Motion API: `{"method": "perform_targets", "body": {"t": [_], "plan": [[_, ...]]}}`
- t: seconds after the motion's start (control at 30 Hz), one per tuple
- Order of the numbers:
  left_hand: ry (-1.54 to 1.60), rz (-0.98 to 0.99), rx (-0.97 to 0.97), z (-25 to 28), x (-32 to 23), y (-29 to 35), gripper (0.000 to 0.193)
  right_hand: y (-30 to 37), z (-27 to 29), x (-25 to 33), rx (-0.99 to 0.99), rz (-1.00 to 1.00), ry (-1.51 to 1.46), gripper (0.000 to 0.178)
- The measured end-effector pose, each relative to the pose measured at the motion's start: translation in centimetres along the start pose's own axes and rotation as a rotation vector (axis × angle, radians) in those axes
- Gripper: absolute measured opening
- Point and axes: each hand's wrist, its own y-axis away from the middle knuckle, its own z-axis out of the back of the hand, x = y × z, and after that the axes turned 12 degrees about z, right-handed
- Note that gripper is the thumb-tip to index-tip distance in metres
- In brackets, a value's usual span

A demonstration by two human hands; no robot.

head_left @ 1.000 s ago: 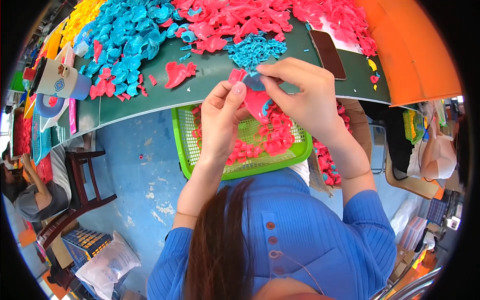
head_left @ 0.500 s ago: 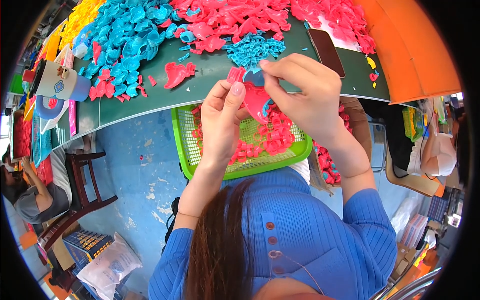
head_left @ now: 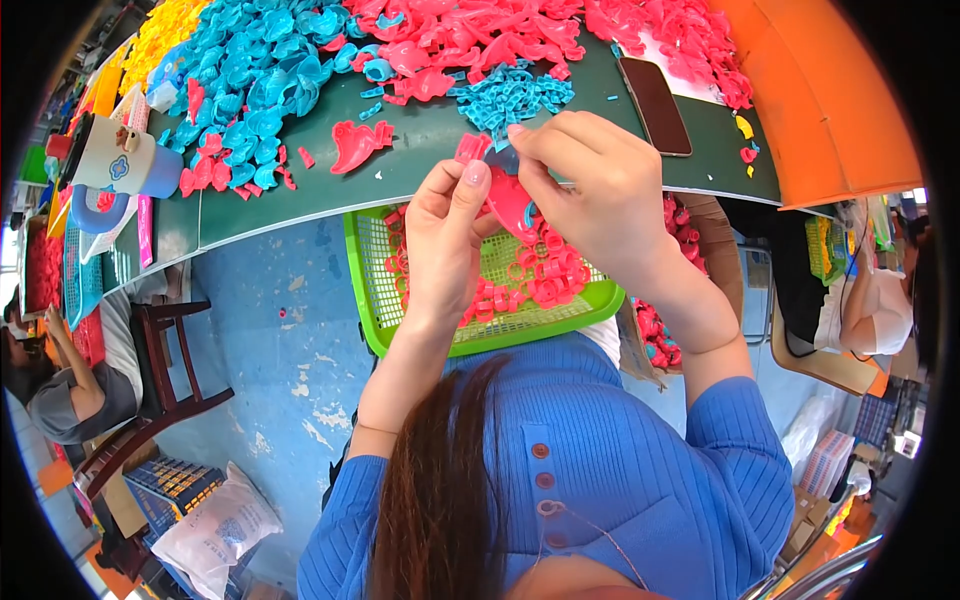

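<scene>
My left hand (head_left: 447, 225) pinches a pink plastic part (head_left: 472, 147) upright between thumb and fingers, above the table's near edge. Close by on its right is my right hand (head_left: 600, 185), thumb and forefinger closed near the top of that part; a bit of light blue shows at the fingertips, too small to name surely. Between the hands is a curved pink plastic shell (head_left: 512, 205) with a blue piece on it; which fingers support it is hidden. Under both hands, a green basket (head_left: 470, 345) holds pink ring-like pieces (head_left: 550, 272).
On the green table (head_left: 420, 140) lie small blue clips (head_left: 510, 95), blue shells (head_left: 265, 85), pink shells (head_left: 470, 40), one separate pink shell (head_left: 358, 146) and a phone (head_left: 655, 105). A cup (head_left: 120, 165) stands left; an orange bin (head_left: 820, 100) borders the right. People sit both sides.
My right hand has shifted slightly left, its fingertips nearer the pink part in my left hand. My left hand has barely moved.
</scene>
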Motion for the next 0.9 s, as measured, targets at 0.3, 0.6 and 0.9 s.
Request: {"method": "perform_targets", "body": {"t": [0.3, 0.6, 0.9], "plan": [[-0.022, 0.004, -0.045, -0.4, -0.1, 0.1, 0.016, -0.6, 0.2, -0.3, 0.060, 0.016, -0.006, 0.014], [0.001, 0.020, -0.011, 0.4, 0.1, -0.1, 0.015, -0.2, -0.6, 0.3, 0.026, -0.020, 0.025, 0.014], [-0.027, 0.048, -0.031, 0.9, -0.4, -0.1, 0.014, 0.0, -0.8, -0.2, 0.041, 0.048, 0.015, 0.014]]}}
